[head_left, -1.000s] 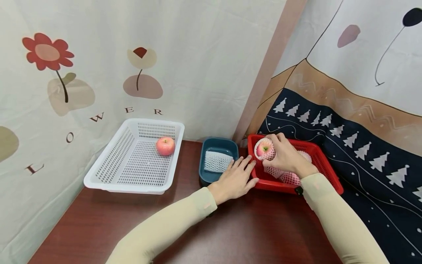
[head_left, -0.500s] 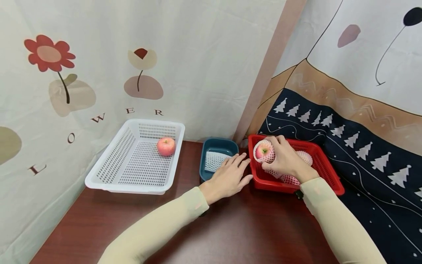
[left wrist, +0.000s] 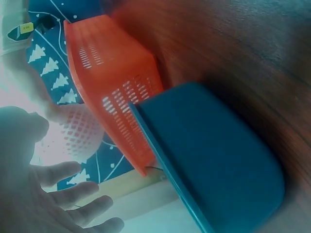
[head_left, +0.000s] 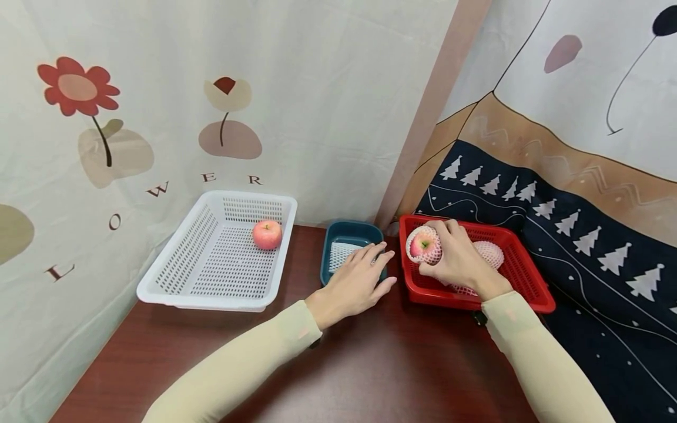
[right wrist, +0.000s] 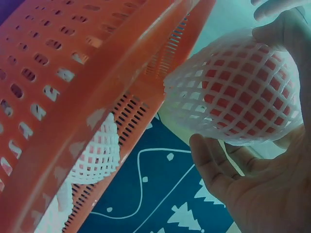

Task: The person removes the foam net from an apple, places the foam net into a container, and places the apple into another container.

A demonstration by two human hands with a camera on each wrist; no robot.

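My right hand (head_left: 459,257) grips an apple (head_left: 424,244) wrapped in a white foam net, over the left end of the red basket (head_left: 530,267). In the right wrist view, thumb and fingers hold the foam net (right wrist: 243,92) above the basket's rim, red skin showing through the mesh. My left hand (head_left: 353,285) hovers over the near right corner of the teal container (head_left: 353,228), its fingers spread and holding nothing. A loose white foam net (head_left: 339,255) lies inside that container, partly hidden behind the left fingers.
More netted apples (head_left: 489,254) lie in the red basket, partly behind the right hand. On the left stands a white perforated basket (head_left: 211,304) with one bare apple (head_left: 267,235) at its right side. Printed curtains (head_left: 338,117) rise directly behind the brown table (head_left: 370,364).
My left hand has drawn back to the left and slightly nearer me, away from the red basket's edge. The right hand keeps hold of the netted apple almost in place.
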